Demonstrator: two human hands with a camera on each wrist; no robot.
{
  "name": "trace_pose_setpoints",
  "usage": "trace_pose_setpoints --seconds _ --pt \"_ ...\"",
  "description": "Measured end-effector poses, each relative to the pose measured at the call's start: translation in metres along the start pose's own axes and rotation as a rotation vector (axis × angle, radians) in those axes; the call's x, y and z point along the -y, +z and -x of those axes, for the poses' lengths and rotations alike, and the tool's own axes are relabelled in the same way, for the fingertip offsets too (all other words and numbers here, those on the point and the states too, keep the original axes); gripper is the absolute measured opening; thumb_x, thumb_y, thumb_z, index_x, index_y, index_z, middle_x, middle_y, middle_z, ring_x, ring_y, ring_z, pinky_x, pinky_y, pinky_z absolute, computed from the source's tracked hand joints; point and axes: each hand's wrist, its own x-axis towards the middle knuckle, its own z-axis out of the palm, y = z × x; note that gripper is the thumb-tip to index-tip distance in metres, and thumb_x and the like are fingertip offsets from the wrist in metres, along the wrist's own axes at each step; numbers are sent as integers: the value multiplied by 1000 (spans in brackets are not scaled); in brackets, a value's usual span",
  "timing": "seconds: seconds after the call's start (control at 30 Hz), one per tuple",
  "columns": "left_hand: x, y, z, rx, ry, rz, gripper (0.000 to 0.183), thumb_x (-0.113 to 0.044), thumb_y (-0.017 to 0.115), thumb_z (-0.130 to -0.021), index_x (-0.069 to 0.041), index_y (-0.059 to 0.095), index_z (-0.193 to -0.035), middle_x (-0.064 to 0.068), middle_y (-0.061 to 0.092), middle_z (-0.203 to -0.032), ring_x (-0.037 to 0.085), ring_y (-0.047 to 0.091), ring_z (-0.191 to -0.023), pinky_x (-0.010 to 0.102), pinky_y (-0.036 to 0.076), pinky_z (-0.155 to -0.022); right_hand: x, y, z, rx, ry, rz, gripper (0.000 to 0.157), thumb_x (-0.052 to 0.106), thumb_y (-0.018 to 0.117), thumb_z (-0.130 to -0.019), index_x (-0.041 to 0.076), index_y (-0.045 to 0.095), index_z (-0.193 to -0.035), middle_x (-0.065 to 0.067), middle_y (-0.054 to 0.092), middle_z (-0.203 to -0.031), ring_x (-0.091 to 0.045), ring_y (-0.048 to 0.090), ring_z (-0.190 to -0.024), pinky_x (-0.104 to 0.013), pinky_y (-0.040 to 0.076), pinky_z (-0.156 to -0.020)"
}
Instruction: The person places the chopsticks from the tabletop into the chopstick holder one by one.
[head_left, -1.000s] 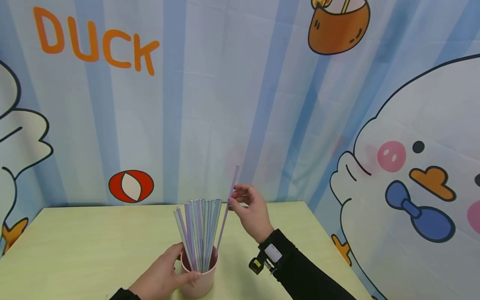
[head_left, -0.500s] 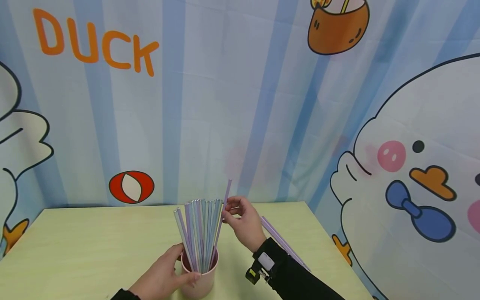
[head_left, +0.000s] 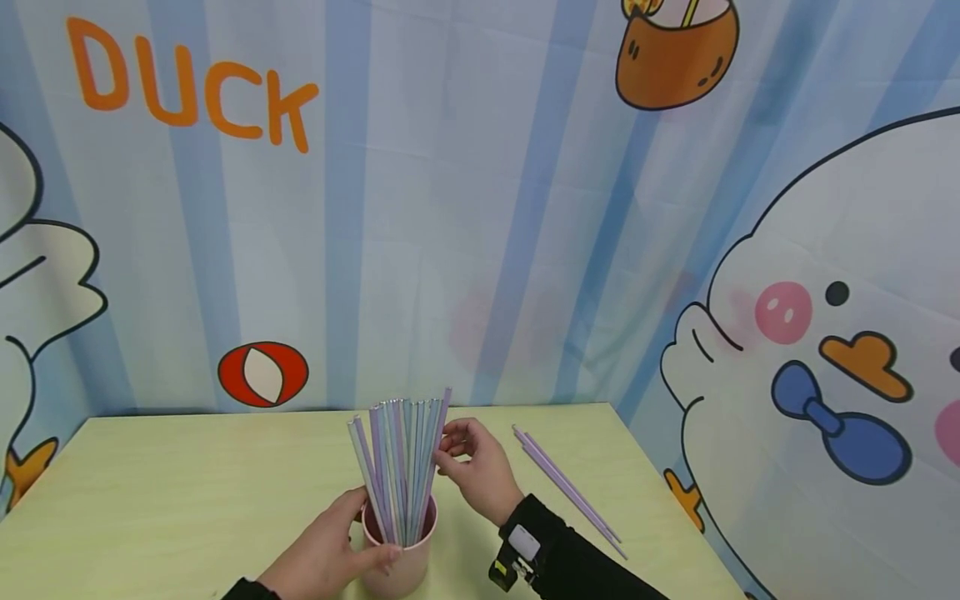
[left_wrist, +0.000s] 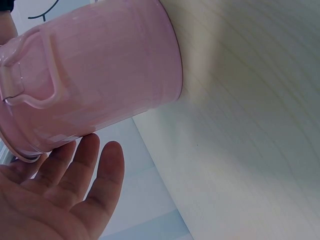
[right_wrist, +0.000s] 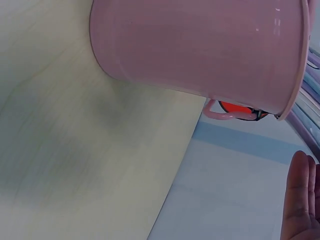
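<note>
A small pink pail (head_left: 399,573) stands on the table, holding an upright bunch of purple, blue and pale straws (head_left: 393,467). My left hand (head_left: 326,542) holds the pail near its rim, thumb at the front and fingers at the far side; the left wrist view shows those fingers (left_wrist: 111,160) against its wall. Between thumb and fingers, my right hand (head_left: 480,473) pinches a purple straw (head_left: 446,407) at the right side of the bunch. That straw's top rises slightly above the others, and its lower part is inside the pail.
Two purple straws (head_left: 566,487) lie side by side on the table (head_left: 187,500), right of my right hand. Behind the table's back edge hangs a striped blue cloth (head_left: 420,250) with cartoon prints. A wire-like handle (left_wrist: 47,75) sticks out from the pail's side.
My right hand has moved down and left, lowering the purple straw into the pail. The two straws on the table have come into view from behind the right arm. My left hand stays put.
</note>
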Motion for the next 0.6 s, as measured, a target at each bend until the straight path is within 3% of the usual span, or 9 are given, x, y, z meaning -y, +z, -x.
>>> trace_pose_setpoints --seconds 0.13,0.27,0.37,0.6 --pt "0 0 0 2 17 4 88 -52 76 -73 -18 34 -142 9 47 -136 23 50 -105 49 50 -88 -3 1 3 16 -5 6 30 -3 63 -85 -6 51 -113 -22 60 -96 -29 60 -86 -36 59 -70" --pt "-1 0 0 7 -1 18 89 -51 76 -72 -18 33 -143 8 47 -137 23 50 -106 49 51 -88 -7 1 4 26 -13 -6 30 -3 63 -85 -6 52 -112 -22 60 -96 -31 60 -85 -40 59 -70" --pt "-1 0 -1 8 -15 23 90 -51 77 -72 -18 33 -143 9 47 -137 24 50 -106 49 51 -89 -21 0 0 33 -4 -18 31 -1 64 -86 -4 52 -113 -20 60 -97 -30 61 -85 -43 58 -70" --pt "-1 0 0 5 -24 22 89 -51 77 -71 -18 34 -142 9 47 -138 24 50 -108 50 51 -89 -48 1 -5 62 39 10 29 10 68 -87 6 56 -113 -11 63 -95 -20 63 -81 -37 59 -70"
